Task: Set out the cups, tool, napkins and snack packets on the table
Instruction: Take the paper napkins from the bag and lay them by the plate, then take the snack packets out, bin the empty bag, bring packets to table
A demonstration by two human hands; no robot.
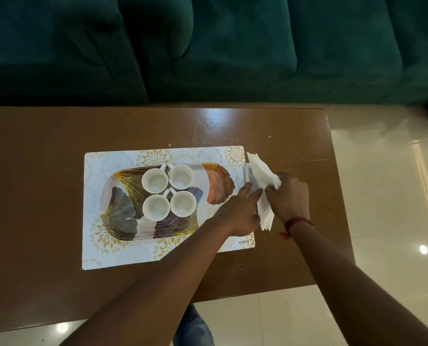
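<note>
1. desk (45, 171): layout partly done; everything so far sits mid-desk, toward the right.
2. tray (217, 186): flat on the placemat (93, 245); four cups (155, 180) clustered on it, upright, look empty; my read is the cups step is done.
3. napkins (261, 171): white stack just off the mat's right edge; right hand (291, 196) pinches them at the middle; placing looks in progress.
4. metal piece (247, 174): slim, beside and partly under the napkins; left hand (235, 213) has straight fingers touching it, gripping nothing; possibly the tool, cannot tell.
5. snack packets: none in view; judged still to do.
6. Surroundings: green sofa (208, 46) on the far side; tiled floor (382, 196) right and near.
7. Obstacles: only crumbs (208, 123) scattered on the far right of the desk; crossing forearms crowd the napkin spot.
</note>
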